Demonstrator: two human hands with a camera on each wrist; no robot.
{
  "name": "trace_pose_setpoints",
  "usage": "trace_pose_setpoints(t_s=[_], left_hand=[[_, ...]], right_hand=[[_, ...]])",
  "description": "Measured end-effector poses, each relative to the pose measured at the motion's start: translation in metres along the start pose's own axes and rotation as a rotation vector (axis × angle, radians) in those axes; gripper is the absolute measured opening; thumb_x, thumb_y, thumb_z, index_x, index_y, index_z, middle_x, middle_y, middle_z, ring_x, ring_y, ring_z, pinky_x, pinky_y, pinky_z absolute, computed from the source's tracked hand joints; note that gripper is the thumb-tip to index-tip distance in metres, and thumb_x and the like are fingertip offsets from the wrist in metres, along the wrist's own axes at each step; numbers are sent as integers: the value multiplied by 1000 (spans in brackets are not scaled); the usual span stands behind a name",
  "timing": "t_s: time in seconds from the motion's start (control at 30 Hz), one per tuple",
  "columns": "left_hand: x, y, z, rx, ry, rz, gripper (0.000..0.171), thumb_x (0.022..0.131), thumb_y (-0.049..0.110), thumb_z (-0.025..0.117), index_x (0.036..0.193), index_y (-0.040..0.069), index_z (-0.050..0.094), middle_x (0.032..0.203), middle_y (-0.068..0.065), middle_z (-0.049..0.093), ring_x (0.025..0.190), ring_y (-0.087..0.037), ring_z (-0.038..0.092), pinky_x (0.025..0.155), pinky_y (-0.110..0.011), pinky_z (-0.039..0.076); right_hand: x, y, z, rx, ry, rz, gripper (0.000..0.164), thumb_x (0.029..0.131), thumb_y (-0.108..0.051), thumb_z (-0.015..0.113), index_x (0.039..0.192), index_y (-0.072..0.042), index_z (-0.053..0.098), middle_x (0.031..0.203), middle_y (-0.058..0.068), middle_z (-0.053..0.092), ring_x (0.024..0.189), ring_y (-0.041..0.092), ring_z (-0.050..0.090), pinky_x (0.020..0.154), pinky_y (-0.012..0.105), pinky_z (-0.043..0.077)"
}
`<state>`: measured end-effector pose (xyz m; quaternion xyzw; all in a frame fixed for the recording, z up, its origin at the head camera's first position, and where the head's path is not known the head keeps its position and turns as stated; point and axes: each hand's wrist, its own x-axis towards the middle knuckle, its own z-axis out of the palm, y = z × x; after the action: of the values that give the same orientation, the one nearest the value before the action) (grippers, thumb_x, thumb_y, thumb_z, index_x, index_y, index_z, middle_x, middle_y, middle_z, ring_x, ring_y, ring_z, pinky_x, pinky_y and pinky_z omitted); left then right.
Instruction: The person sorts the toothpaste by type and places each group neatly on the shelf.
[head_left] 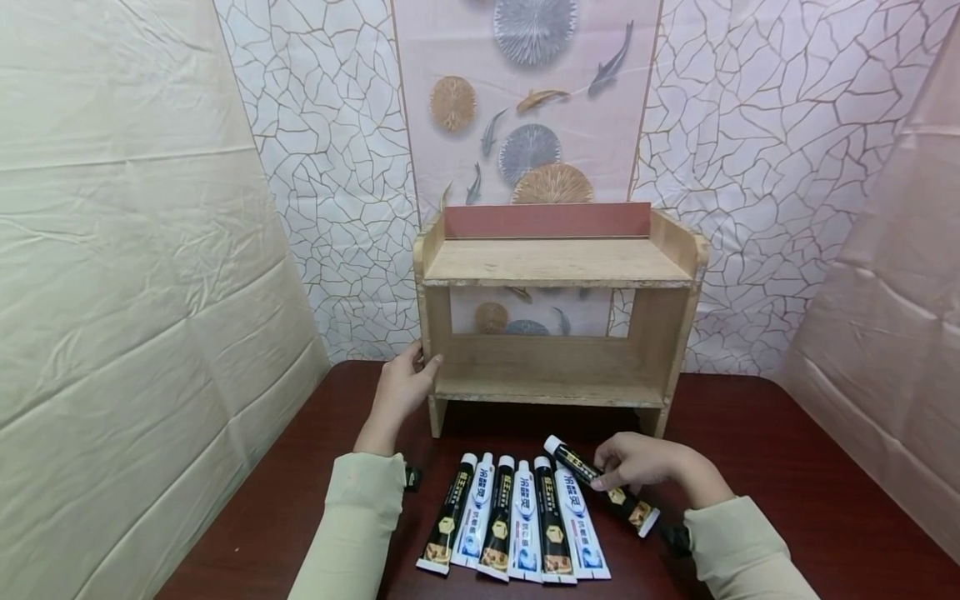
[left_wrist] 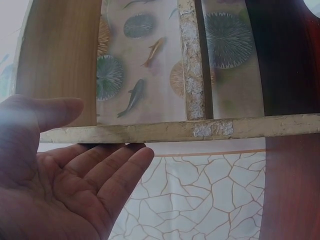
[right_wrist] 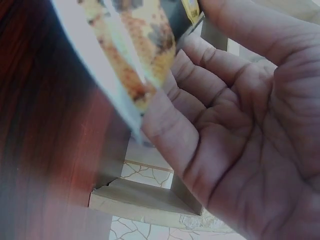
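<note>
Our left hand (head_left: 402,387) grips the wooden shelf (head_left: 547,367) by its left side panel, thumb and fingers on either face, likely to steady it; our right hand (head_left: 645,460) pinches a black toothpaste tube (head_left: 618,497) mid-body, perhaps for balance, slanted beside six tubes (head_left: 524,521) aligned on the table (head_left: 750,433).

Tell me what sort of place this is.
Probably a makeshift booth for staged tabletop work: plain cloth hangs on both sides of a dark red table, with a patterned backdrop behind.
</note>
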<state>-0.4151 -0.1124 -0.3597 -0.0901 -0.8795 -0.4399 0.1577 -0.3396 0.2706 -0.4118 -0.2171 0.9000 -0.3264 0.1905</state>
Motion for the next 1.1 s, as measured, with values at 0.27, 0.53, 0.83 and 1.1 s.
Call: trace_pose_setpoints(t_s=[0.27, 0.53, 0.83, 1.1], left_hand=[[0, -1, 0, 0, -6, 7, 58, 101, 41, 59, 150, 13, 48, 141, -16, 58, 124, -33, 60, 99, -51, 49], [-2, -2, -1, -3, -3, 8, 54, 104, 37, 55, 151, 11, 47, 141, -17, 58, 125, -35, 58, 101, -52, 48], [0, -4, -1, -1, 1, 21, 53, 105, 36, 52, 152, 10, 46, 141, -18, 58, 129, -36, 55, 104, -52, 45], [0, -5, 0, 4, 4, 13, 54, 105, 37, 53, 151, 9, 46, 142, -18, 57, 127, -36, 56, 102, -51, 47]], right_hand=[[0, -2, -1, -6, 24, -29, 24, 90, -23, 77, 99, -4, 65, 82, 3, 65, 67, 19, 59, 56, 38, 53], [2, -4, -1, -20, 31, -75, 21, 90, -24, 77, 95, -7, 66, 77, 1, 64, 59, 15, 53, 54, 31, 48], [6, -1, -4, -105, 71, -107, 20, 87, -30, 80, 91, -13, 69, 80, -3, 67, 70, 14, 61, 60, 30, 51], [8, -2, -5, -123, 88, -120, 20, 87, -32, 80, 89, -15, 69, 79, -5, 67, 71, 13, 60, 62, 29, 49]])
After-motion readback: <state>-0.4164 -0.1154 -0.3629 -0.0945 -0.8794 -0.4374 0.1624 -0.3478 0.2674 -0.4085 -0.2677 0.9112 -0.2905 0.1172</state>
